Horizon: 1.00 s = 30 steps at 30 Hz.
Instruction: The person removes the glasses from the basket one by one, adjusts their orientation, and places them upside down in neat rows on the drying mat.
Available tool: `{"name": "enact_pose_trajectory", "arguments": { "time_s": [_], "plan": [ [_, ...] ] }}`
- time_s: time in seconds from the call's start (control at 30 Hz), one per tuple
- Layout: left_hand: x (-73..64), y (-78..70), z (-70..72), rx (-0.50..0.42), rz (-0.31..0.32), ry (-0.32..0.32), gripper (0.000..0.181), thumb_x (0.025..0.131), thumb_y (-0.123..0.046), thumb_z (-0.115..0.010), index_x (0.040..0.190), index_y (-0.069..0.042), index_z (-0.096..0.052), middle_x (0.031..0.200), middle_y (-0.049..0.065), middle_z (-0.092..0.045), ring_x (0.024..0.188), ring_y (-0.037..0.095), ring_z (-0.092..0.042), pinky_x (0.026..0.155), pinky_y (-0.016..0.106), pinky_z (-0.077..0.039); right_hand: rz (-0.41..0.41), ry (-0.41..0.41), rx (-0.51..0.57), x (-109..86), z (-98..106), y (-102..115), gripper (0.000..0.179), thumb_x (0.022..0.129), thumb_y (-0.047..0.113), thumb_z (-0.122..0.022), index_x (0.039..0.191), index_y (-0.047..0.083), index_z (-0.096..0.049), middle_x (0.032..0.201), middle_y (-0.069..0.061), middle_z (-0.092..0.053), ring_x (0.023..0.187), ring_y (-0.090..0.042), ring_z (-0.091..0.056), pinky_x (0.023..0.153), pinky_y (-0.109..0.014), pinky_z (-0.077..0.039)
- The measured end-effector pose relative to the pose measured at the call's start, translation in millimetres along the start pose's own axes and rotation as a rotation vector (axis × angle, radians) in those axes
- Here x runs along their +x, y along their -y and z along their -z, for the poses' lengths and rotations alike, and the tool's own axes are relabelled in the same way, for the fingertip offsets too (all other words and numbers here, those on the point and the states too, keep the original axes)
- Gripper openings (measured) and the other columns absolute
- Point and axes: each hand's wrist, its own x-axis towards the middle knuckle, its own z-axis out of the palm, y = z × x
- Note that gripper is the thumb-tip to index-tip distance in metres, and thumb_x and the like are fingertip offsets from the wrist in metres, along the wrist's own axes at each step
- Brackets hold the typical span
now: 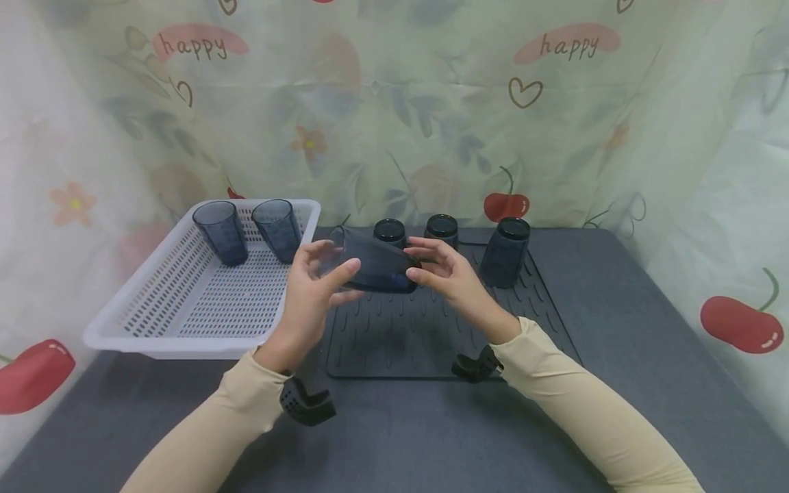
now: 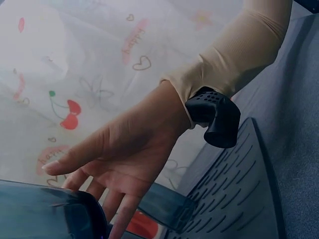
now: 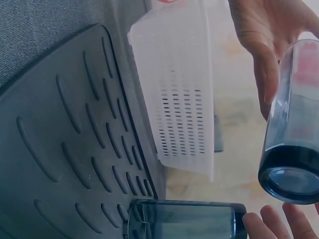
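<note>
A dark blue glass tumbler [image 1: 385, 266] lies tilted on its side in the air above the black ribbed mat [image 1: 394, 349]. My left hand [image 1: 305, 298] grips it near the mouth, thumb in front and fingers behind. At the base end is my right hand [image 1: 453, 281], its fingers spread and loosely extended. In the right wrist view the right fingertips [image 3: 264, 224] lie close to the tumbler's thick base; contact is unclear. Behind the hands, upside-down tumblers stand on the mat: one left [image 1: 390, 230], one in the middle [image 1: 442, 226] and one right [image 1: 505, 255].
To the left is a white perforated basket [image 1: 185, 348], with two tumblers, one [image 1: 222, 236] left of the other [image 1: 277, 233], leaning inside along its back. A dark grey cloth covers the table [image 1: 394, 438]. Patterned curtains [image 1: 394, 137] hang behind and at both sides.
</note>
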Motion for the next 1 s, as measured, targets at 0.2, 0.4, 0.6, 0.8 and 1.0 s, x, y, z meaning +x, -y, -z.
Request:
{"name": "enact_pose_trajectory", "arguments": {
  "time_s": [0.2, 0.4, 0.6, 0.8, 1.0],
  "plan": [
    [-0.1, 3.2, -2.3, -0.010, 0.004, 0.005, 0.052, 0.086, 0.003, -0.063, 0.129, -0.005, -0.035, 0.125, 0.011, -0.044, 0.110, 0.027, -0.053, 0.074, 0.052, -0.057, -0.008, 0.027, 0.013, -0.8, -2, -1, 0.060, 0.092, 0.020, -0.067, 0.145, 0.013, -0.041, 0.141, -0.010, -0.048, 0.127, -0.028, -0.053, 0.102, -0.043, -0.046],
    [-1.0, 4.7, -4.7, -0.017, 0.001, 0.009, 0.057, 0.086, 0.002, -0.063, 0.133, 0.000, -0.032, 0.126, 0.012, -0.044, 0.111, 0.026, -0.051, 0.069, 0.045, -0.059, -0.021, 0.048, 0.022, -2.8, -4, -1, 0.061, 0.091, 0.022, -0.069, 0.145, 0.016, -0.042, 0.143, -0.008, -0.046, 0.127, -0.026, -0.053, 0.098, -0.037, -0.049],
    [-2.7, 4.2, -7.0, -0.013, 0.003, 0.015, 0.055, 0.087, 0.000, -0.064, 0.133, -0.001, -0.033, 0.128, 0.013, -0.043, 0.115, 0.026, -0.049, 0.073, 0.050, -0.058, -0.004, 0.070, 0.065, -3.3, -5, -3, 0.065, 0.089, 0.020, -0.071, 0.146, 0.013, -0.041, 0.143, -0.008, -0.047, 0.125, -0.025, -0.054, 0.094, -0.031, -0.051],
    [-5.0, 3.4, -9.6, -0.024, -0.012, 0.026, 0.054, 0.087, -0.002, -0.064, 0.132, -0.002, -0.033, 0.128, 0.013, -0.042, 0.116, 0.026, -0.049, 0.073, 0.049, -0.058, 0.018, 0.076, 0.068, -3.7, -6, -5, 0.065, 0.087, 0.018, -0.073, 0.144, 0.015, -0.043, 0.139, -0.010, -0.048, 0.119, -0.021, -0.055, 0.089, -0.026, -0.052],
    [-6.7, 1.0, -11.1, -0.014, -0.017, 0.045, 0.055, 0.088, -0.003, -0.063, 0.133, -0.002, -0.032, 0.132, 0.015, -0.040, 0.118, 0.029, -0.049, 0.074, 0.048, -0.058, 0.012, 0.075, 0.057, -4.5, -5, -5, 0.065, 0.086, 0.021, -0.074, 0.143, 0.018, -0.044, 0.137, -0.010, -0.049, 0.115, -0.022, -0.057, 0.087, -0.028, -0.053]
  ]
}}
